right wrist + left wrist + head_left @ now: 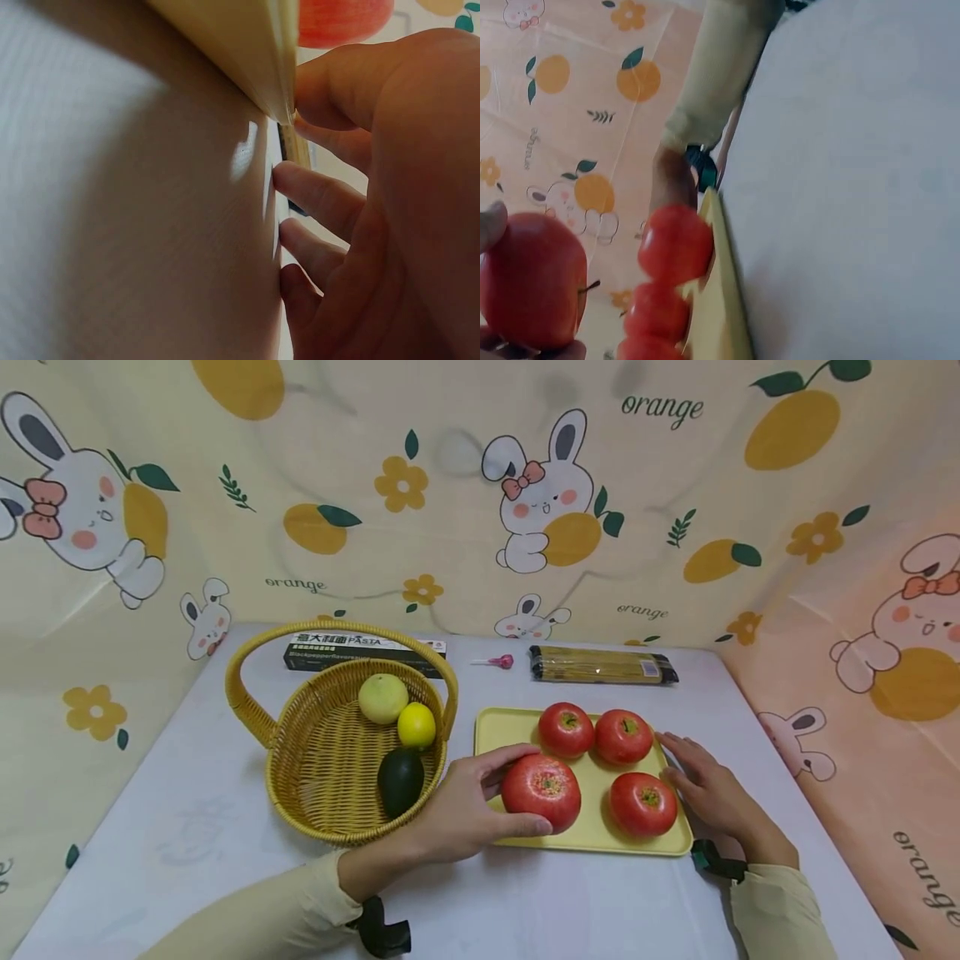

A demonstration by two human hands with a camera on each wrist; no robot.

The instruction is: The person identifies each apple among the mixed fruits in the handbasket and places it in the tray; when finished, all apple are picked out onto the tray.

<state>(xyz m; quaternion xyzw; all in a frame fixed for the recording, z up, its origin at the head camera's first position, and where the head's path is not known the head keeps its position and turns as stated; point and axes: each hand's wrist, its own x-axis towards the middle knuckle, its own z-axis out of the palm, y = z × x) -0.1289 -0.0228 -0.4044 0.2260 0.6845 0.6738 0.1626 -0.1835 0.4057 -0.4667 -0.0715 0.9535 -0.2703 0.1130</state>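
My left hand (465, 810) grips a red apple (542, 793), thumb and fingers around its sides, above the left part of a yellow tray (592, 845). In the left wrist view the held apple (534, 281) shows its stem and stands apart from the others. On the tray sit three more red apples: one at the back (566, 730), another beside it (624, 737), and a third nearer the front (642, 805). My right hand (708, 789) rests at the tray's right edge; in the right wrist view its thumb (330, 86) touches the rim and its other fingers extend along the tabletop.
Left of the tray stands a wicker basket (318, 777) with a tall handle, holding a pale green round fruit (383, 698), a lemon (416, 726) and an avocado (401, 782). Behind lie a pasta box (360, 652), a lollipop (501, 662) and a spaghetti pack (600, 666).
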